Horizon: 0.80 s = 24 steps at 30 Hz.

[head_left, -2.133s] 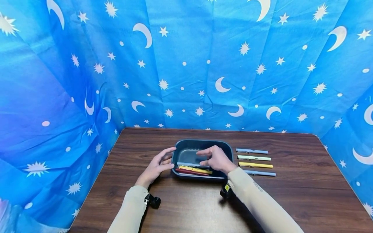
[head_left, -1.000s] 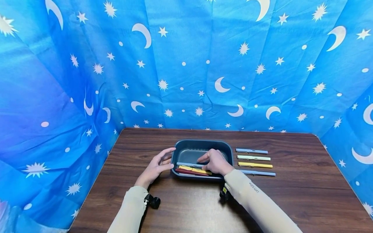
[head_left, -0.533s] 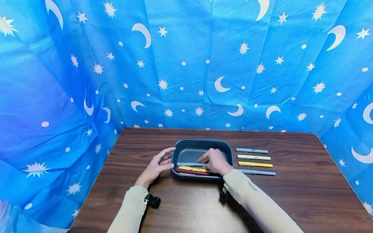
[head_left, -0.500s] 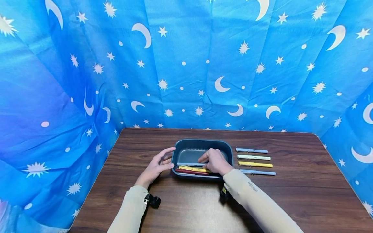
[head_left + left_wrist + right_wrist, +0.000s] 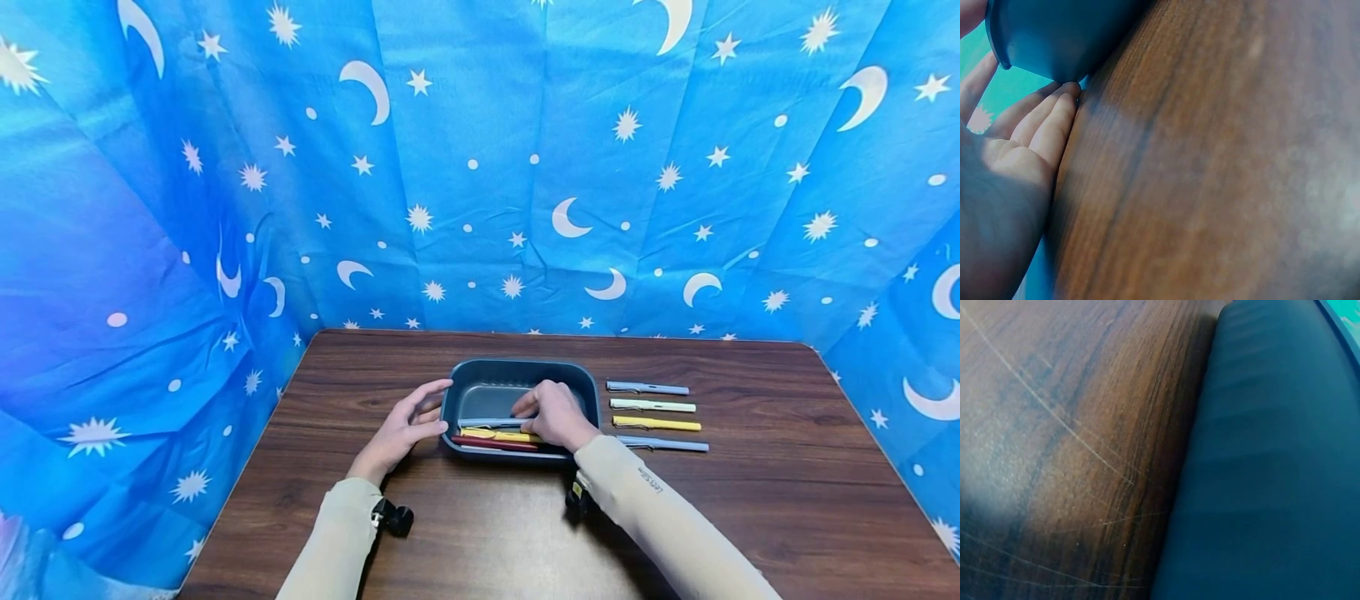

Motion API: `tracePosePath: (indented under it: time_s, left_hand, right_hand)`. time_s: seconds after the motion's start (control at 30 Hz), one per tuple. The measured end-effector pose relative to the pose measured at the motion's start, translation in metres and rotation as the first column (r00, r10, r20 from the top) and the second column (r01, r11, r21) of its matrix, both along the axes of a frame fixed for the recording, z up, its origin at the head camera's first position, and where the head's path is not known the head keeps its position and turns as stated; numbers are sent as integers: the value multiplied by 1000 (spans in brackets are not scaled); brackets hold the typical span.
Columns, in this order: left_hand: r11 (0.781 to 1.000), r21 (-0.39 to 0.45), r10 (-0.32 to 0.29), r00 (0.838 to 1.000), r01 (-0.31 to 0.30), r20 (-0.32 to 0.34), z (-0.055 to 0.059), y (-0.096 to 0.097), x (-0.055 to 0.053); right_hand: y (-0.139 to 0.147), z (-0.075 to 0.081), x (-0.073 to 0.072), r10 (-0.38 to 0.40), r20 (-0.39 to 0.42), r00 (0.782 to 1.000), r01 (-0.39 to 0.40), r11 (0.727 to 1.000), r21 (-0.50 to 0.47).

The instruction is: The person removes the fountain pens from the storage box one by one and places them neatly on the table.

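Tub (image 5: 487, 402): dark blue-grey, matte, looks plastic, rounded rectangle. Sits on the counter (image 5: 480, 533). Left wrist view: outer wall smooth, thin lip jutting out at the rim. Right wrist view: wall has shallow parallel ribs.

Left hand (image 5: 399, 433): at the tub's left end, index fingertip and thumb on the rim, spread apart. Other fingers extended, lying side by side next to the outer wall.

Right hand (image 5: 558, 417): inside the tub, right half. Fingers curled, pinching the right end of the grey-blue pen (image 5: 491, 423); exact contact hidden by the hand. That pen lies roughly lengthwise, clip side visible.

Nearer the front wall: yellow pen (image 5: 498, 435), glossy, wire clip, right end behind the hand; then dark red pen (image 5: 495, 444), slim barrel. Pale strip along the front wall, too covered to identify.

Right of the tub, four capped pens in near-parallel rows, far to near: periwinkle pen (image 5: 647, 388), whitish pen (image 5: 652, 406), second yellow pen (image 5: 656, 423), longer-looking light blue pen (image 5: 667, 445). Straight barrels, clips to the left.

Counter: dark brown wood grain, fine pale scratches, glare patch up front. Behind: creased blue cloth (image 5: 480, 192), white moons, stars, dots. Cream sleeves (image 5: 660, 508) on both arms.
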<state>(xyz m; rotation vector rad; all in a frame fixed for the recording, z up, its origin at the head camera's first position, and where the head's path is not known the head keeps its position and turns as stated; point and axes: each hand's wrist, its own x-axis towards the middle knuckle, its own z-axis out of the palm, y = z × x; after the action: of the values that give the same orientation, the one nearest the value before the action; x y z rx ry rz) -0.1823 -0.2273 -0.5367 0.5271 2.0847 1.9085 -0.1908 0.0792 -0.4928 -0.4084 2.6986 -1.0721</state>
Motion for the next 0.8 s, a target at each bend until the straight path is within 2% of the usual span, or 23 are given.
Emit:
tracePosePath:
  time_s: [0.23,0.47,0.8]
  left_hand:
    - [1000,-4,1,1000,-1,-1,1,0,0]
    - [1000,-9,3,1000,-3,5,0,-1,0]
    - [1000,5,-2,1000,2,5,0,-1,0]
  right_hand:
    - [2,-1,-1,-25,23,999,27,996,-85]
    - [5,1,1,-48,20,999,51,991,-128]
    - [11,11,5,-62,2,998,61,981,-184]
